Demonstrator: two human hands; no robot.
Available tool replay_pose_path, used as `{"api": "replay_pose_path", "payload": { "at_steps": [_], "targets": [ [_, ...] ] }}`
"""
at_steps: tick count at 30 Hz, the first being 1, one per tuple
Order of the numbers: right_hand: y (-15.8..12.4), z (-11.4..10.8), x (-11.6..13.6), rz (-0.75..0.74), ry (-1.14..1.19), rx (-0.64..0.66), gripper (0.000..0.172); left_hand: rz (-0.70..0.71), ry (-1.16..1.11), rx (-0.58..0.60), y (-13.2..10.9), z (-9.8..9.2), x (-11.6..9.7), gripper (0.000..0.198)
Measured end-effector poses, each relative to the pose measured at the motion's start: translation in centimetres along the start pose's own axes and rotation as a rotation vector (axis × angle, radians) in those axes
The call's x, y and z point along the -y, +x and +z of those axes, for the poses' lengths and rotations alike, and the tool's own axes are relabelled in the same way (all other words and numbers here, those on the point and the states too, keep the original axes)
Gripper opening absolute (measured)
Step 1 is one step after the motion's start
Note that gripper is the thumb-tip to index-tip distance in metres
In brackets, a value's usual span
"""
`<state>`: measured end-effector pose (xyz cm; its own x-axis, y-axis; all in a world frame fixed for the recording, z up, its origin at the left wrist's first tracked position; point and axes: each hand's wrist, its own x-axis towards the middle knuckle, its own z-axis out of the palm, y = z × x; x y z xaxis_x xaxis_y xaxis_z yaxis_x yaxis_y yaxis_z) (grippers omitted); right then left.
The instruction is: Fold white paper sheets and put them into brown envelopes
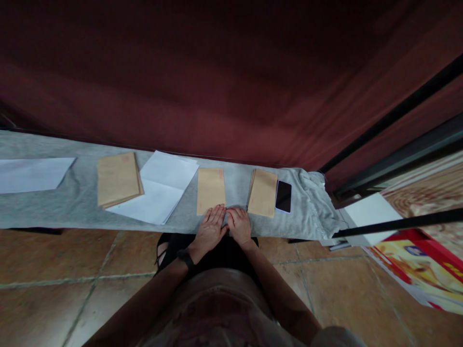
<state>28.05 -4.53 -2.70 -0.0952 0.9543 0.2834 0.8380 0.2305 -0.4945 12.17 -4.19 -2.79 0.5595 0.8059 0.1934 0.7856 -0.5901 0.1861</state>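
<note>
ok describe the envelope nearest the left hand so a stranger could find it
On the long grey cloth below the red curtain, look just beyond the left hand. The single brown envelope lies there alone; its neighbours are stacks, the left stack on white paper, the right stack beside a black phone.

A long table (79,209) draped in grey spans the middle of the frame. On it, left to right: white sheet (32,174), envelope stack (117,179), white papers (162,190), single envelope (210,189), second stack (263,193), phone (283,196)
</note>
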Motion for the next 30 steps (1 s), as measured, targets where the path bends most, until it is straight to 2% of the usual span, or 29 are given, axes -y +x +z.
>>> {"api": "replay_pose_path", "payload": {
  "at_steps": [8, 15, 20, 26, 30],
  "targets": [
    [0.1, -0.6, 0.5, -0.184, -0.02, 0.083, 0.036, -0.02, -0.017, -0.034, -1.0, 0.0, 0.0, 0.062],
    [0.0, 0.0, 0.5, -0.164, -0.058, 0.085, 0.037, -0.012, -0.047, -0.063, -1.5, 0.3, 1.2, 0.053],
    [-0.4, 0.2, 0.8, -0.157, -0.06, 0.059, 0.04, -0.016, -0.047, -0.068, -1.9, -0.1, 1.5, 0.053],
    [-0.2, -0.1, 0.4, -0.19, -0.068, 0.097, 0.041, -0.074, 0.023, -0.074, -2.4, -0.6, 2.0, 0.056],
    [0.9, 0.2, 0.3, -0.166, -0.111, 0.157, 0.04, -0.09, 0.016, -0.078, -2.6, -0.5, 2.2, 0.056]
  ]
}}
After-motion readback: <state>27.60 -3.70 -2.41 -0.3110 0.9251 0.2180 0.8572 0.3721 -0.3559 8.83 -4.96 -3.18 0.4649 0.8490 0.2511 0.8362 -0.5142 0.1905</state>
